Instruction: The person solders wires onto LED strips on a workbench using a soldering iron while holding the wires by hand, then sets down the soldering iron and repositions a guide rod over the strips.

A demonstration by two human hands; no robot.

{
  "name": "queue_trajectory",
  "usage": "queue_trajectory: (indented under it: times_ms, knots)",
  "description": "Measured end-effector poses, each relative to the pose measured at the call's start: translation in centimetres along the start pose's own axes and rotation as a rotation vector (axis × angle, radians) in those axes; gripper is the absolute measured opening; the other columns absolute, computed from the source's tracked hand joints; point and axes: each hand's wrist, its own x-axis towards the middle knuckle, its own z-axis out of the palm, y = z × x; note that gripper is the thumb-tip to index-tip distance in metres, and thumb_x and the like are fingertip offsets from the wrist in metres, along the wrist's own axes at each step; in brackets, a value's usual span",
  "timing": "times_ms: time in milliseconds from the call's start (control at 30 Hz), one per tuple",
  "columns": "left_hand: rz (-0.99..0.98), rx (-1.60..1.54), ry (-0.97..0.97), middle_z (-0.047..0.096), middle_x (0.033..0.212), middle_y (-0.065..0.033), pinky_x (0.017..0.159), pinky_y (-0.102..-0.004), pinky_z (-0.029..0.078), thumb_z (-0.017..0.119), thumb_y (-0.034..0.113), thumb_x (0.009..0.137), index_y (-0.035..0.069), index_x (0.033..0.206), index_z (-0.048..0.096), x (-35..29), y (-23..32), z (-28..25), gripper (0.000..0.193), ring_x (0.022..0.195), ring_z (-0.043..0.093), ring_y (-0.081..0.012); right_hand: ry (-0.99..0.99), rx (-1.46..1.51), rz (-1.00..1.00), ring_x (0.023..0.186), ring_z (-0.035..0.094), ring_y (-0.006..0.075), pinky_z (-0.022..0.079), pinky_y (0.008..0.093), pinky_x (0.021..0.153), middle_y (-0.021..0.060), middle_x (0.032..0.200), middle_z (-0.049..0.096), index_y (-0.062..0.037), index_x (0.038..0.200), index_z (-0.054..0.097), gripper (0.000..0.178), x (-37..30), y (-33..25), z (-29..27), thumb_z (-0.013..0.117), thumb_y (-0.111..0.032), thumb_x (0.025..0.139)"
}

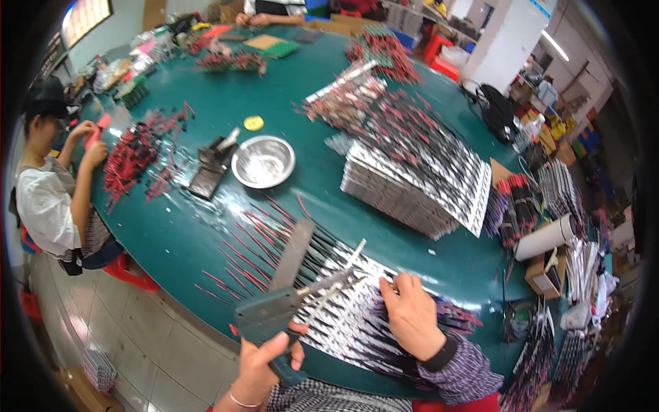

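Note:
My left hand (pixel 264 360) is wrapped round the grip of a green, gun-shaped soldering iron (pixel 266 314). Its metal barrel points right, low over a panel of white strips (pixel 336 329) with red and black wires (pixel 254 257) fanning out toward the far left. Close to the barrel's tip, my right hand (pixel 415 312) has thumb and forefinger pinched at the panel; whatever sits between them is too small to make out. A flat grey metal bar (pixel 294 255) lies across the wires, just beyond the iron.
Beyond the panel stands a tall stack of similar wired panels (pixel 405 196). A metal bowl (pixel 263 162), a yellow disc (pixel 253 123) and a red wire heap (pixel 134 161) lie on the green table (pixel 309 196). A co-worker (pixel 51 192) sits at left; a white roll (pixel 546 237) is at right.

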Motion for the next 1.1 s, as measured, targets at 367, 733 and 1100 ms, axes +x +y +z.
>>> queue_trajectory:
  times_ms: [367,733,1100]
  knots:
    - [-0.076,0.409,0.054,0.071,0.108,-0.0187,0.05,-0.0273,0.048,0.073,-0.003,0.084,-0.005,0.134,0.056,-1.3,-0.2,0.9,0.053,0.059,0.06,-0.0149,0.217,0.188,0.036,0.085,0.059,0.0233,0.048,0.0353,0.069,0.0056,0.094,0.061,-0.0004,0.113,0.072,0.041,-2.3,-0.2,3.8,0.065,0.002,0.072]
    - [0.159,0.961,-0.126,0.073,0.087,-0.0076,0.064,-0.0242,0.051,0.08,0.001,0.081,-0.006,0.106,0.071,-1.1,-0.8,1.4,0.027,0.072,0.067,-0.0104,0.245,0.279,-0.002,0.079,0.061,0.0269,0.048,0.0376,0.066,0.0087,0.091,0.066,0.0012,0.103,0.072,0.048,-2.3,-0.1,3.7,0.062,0.011,0.057]
    - [0.166,0.954,-0.132,0.07,0.085,-0.0063,0.062,-0.0252,0.049,0.079,0.002,0.079,-0.004,0.104,0.073,-0.7,-2.2,1.5,0.026,0.067,0.063,-0.0119,0.241,0.249,-0.007,0.077,0.061,0.025,0.049,0.0366,0.065,0.0076,0.089,0.064,-0.0002,0.101,0.072,0.04,-2.2,-0.1,4.1,0.067,0.008,0.063]
